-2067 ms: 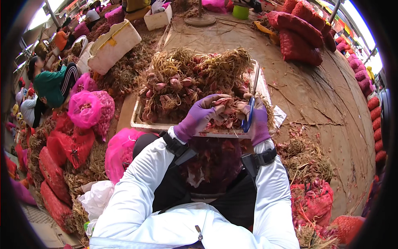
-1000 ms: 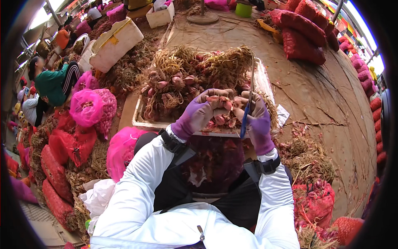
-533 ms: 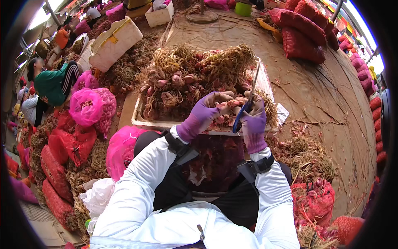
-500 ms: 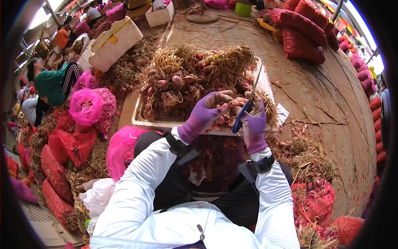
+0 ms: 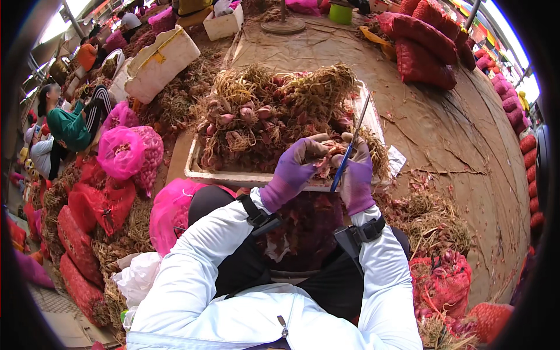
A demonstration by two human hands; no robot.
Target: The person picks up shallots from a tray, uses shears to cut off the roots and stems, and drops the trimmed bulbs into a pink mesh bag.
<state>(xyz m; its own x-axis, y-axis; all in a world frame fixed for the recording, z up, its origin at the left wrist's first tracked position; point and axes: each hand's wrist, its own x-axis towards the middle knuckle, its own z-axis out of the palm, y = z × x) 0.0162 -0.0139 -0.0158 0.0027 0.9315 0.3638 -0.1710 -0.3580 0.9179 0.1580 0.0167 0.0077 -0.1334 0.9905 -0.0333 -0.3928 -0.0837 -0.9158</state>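
- Here, my left hand (image 5: pixel 294 169), in a purple glove, is curling its fingers closed around a small reddish shallot bulb (image 5: pixel 324 165), gripping it just above the near rim of the white tray (image 5: pixel 233 177).
- My right hand (image 5: pixel 357 175), gloved in purple too, is closing tight around a thin blue-handled blade (image 5: pixel 349 150), which is slanting up and away from me, its lower end lying against the bulb.
- The bulb is sitting between both hands, touching each.
- The tray behind them is holding a heap of shallots with tangled roots (image 5: pixel 274 108).
- A pink mesh sack (image 5: pixel 170 210) is lying beside my left knee, and red filled sacks (image 5: pixel 426 49) are lining the brown mat further off.
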